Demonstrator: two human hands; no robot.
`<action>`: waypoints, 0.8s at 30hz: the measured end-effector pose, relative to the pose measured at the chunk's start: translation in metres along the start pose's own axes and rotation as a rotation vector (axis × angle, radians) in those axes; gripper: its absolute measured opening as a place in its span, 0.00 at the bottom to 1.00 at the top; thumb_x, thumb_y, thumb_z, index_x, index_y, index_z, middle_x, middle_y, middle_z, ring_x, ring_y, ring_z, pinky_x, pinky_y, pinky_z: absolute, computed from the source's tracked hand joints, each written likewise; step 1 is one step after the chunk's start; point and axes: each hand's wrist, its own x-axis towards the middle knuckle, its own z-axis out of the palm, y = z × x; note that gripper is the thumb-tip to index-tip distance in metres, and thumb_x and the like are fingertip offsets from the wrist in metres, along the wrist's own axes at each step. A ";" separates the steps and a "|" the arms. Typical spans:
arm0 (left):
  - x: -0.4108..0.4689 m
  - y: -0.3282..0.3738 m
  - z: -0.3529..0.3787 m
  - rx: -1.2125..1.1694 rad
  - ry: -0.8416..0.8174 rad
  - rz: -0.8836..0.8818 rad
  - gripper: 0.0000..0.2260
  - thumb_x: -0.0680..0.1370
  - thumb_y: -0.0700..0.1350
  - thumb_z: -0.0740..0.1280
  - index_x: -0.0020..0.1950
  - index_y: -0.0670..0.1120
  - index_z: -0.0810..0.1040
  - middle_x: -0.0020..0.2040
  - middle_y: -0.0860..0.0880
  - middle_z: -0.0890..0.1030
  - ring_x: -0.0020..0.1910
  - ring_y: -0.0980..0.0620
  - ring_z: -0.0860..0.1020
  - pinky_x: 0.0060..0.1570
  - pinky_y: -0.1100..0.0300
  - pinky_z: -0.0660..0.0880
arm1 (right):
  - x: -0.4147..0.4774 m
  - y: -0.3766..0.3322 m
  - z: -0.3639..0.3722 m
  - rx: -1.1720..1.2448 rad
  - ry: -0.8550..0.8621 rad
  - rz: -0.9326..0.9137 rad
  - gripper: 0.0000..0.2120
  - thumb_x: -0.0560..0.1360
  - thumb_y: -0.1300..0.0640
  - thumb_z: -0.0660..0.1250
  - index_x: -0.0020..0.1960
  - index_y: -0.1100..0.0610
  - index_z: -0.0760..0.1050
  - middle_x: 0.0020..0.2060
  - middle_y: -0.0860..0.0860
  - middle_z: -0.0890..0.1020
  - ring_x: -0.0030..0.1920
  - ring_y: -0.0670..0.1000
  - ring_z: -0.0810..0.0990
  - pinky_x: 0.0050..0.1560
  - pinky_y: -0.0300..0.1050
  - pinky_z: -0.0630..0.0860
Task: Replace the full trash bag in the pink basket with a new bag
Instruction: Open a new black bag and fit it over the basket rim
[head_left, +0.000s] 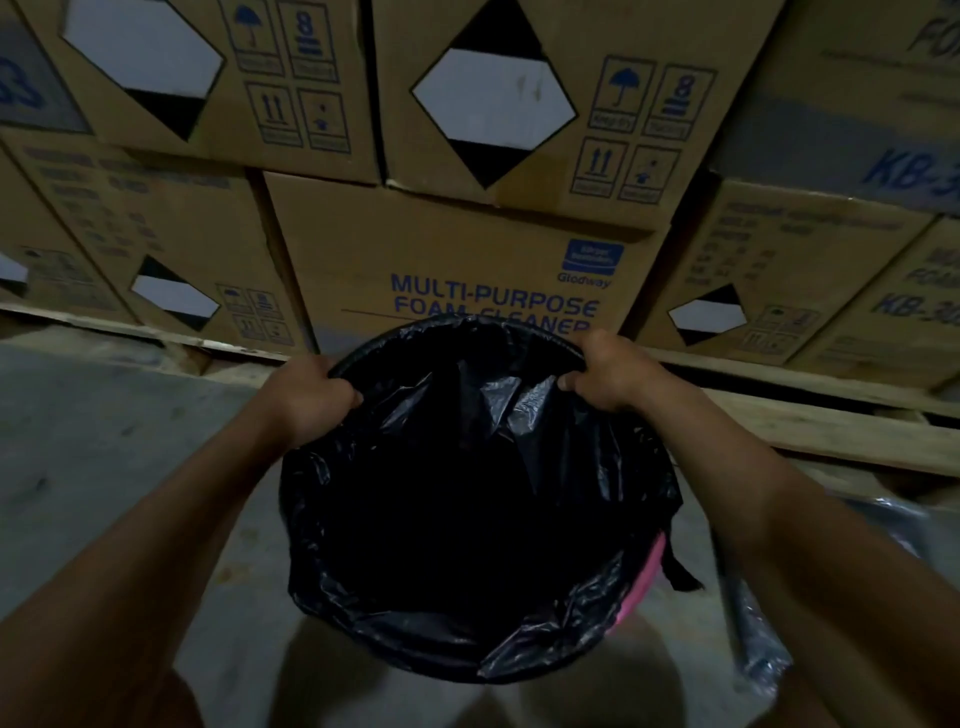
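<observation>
Both hands hold the black bag (467, 519) at its far edge. The left hand (311, 397) and the right hand (610, 374) each have their fingers curled tight round the plastic, one at each side of the far rim.

The bag sits inside the pink basket (647, 577), which stands on the floor (104, 467) in front of stacked cardboard boxes (467, 249). Only a small strip of pink shows on the right. The bag hides the rest.

It looks like the new bag is being fitted now. On the near side it is folded over the rim. I think the next move is to pull the far edge out and down over the rim, gently, so the thin plastic does not rip or slip in.

The bag is shiny, black and crinkly. Inside it looks dark and empty.
</observation>
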 end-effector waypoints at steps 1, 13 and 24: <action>0.001 0.000 -0.002 0.045 -0.004 -0.005 0.10 0.76 0.44 0.68 0.54 0.41 0.81 0.46 0.37 0.82 0.44 0.40 0.80 0.41 0.53 0.72 | 0.001 0.001 -0.002 -0.011 -0.023 0.005 0.21 0.79 0.55 0.70 0.70 0.55 0.71 0.56 0.52 0.78 0.59 0.58 0.77 0.54 0.45 0.72; 0.030 0.031 0.018 0.331 0.125 0.426 0.16 0.82 0.46 0.62 0.69 0.55 0.74 0.59 0.45 0.82 0.57 0.42 0.79 0.52 0.55 0.74 | 0.023 -0.037 0.006 -0.126 0.095 -0.198 0.22 0.82 0.50 0.62 0.75 0.51 0.65 0.66 0.59 0.76 0.62 0.62 0.75 0.55 0.54 0.75; 0.031 0.015 0.017 0.498 0.211 0.338 0.14 0.77 0.51 0.69 0.63 0.52 0.76 0.53 0.42 0.83 0.55 0.38 0.79 0.53 0.48 0.77 | -0.018 0.009 0.008 -0.061 -0.016 0.105 0.45 0.69 0.60 0.79 0.77 0.53 0.55 0.70 0.62 0.70 0.67 0.63 0.72 0.64 0.54 0.74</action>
